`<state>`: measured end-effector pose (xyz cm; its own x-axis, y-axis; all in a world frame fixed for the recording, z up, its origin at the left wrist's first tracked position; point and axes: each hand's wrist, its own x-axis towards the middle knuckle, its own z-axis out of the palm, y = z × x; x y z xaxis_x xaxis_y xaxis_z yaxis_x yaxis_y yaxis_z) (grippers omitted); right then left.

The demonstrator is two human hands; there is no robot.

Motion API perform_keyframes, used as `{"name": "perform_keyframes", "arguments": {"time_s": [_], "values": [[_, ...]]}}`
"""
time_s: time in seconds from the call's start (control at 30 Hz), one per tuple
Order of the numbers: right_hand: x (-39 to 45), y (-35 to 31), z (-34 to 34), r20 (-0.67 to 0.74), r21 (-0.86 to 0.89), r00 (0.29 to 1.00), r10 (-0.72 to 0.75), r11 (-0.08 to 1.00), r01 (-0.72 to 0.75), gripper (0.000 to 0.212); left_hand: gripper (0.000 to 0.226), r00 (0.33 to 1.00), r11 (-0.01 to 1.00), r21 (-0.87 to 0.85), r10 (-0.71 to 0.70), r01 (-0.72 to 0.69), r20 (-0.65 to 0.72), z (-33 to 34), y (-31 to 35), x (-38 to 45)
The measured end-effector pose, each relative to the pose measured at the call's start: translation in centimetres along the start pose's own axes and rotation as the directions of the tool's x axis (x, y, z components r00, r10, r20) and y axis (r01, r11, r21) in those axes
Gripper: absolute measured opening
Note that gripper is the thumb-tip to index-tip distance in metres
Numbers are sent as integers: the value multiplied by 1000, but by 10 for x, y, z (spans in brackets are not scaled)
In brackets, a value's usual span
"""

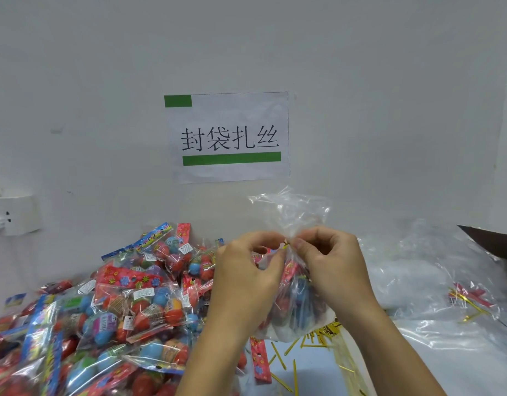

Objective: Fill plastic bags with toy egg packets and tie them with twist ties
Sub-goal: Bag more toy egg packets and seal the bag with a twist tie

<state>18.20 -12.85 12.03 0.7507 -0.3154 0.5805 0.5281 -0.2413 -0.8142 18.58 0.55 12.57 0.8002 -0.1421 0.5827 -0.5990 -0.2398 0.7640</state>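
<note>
A clear plastic bag holding toy egg packets hangs between my hands above the table, its gathered neck at centre and its loose top fanning upward. My left hand and my right hand both pinch a gold twist tie at the bag's neck, fingertips nearly touching. A big heap of toy egg packets in red and blue wrappers fills the table's left side.
Loose gold twist ties lie scattered on the table under the bag. A stack of empty clear bags lies at the right with a few ties on it. A paper sign hangs on the wall, a white socket strip at left.
</note>
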Motion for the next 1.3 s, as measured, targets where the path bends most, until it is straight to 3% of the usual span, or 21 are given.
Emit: {"name": "perform_keyframes", "arguments": {"time_s": [0.2, 0.4, 0.57, 0.7, 0.8, 0.87, 0.97, 1.1, 1.17, 1.3], "values": [[0, 2, 0, 5, -18, 1000, -4, 1000, 5, 22, 28, 996, 989, 117, 94, -95, 13, 1, -4, 0], [0, 4, 1, 16, -47, 1000, 0, 999, 1, 21, 7, 990, 976, 169, 138, -140, 23, 3, -10, 1], [3, 5, -6, -21, 34, 999, 44, 998, -43, 13, 10, 999, 992, 120, 44, -45, 13, 2, -16, 1], [9, 9, -12, -93, 116, 990, 103, 989, -92, 12, 55, 983, 973, -141, -179, 182, 37, 0, -24, 2], [13, 12, -17, -148, 170, 976, 160, 976, -135, 10, 54, 934, 854, -382, -344, 352, 94, -5, -34, 3], [15, 14, -18, -191, 235, 959, 208, 958, -161, 10, 51, 909, 768, -488, -363, 416, 204, -8, -42, 2], [15, 17, -17, -261, 342, 926, 273, 923, -176, 13, 73, 922, 658, -650, -214, 380, 323, -6, -47, 0], [14, 17, -10, -264, 453, 902, 340, 870, -195, 13, 79, 966, 707, -676, -37, 206, 255, 0, -49, 0], [13, 15, -2, -237, 477, 900, 366, 851, -220, 16, 80, 972, 756, -633, -15, 163, 233, 4, -52, 0], [8, 14, 9, -160, 435, 928, 336, 868, -239, 19, 71, 987, 719, -678, -90, 156, 132, 9, -51, 1]]}}
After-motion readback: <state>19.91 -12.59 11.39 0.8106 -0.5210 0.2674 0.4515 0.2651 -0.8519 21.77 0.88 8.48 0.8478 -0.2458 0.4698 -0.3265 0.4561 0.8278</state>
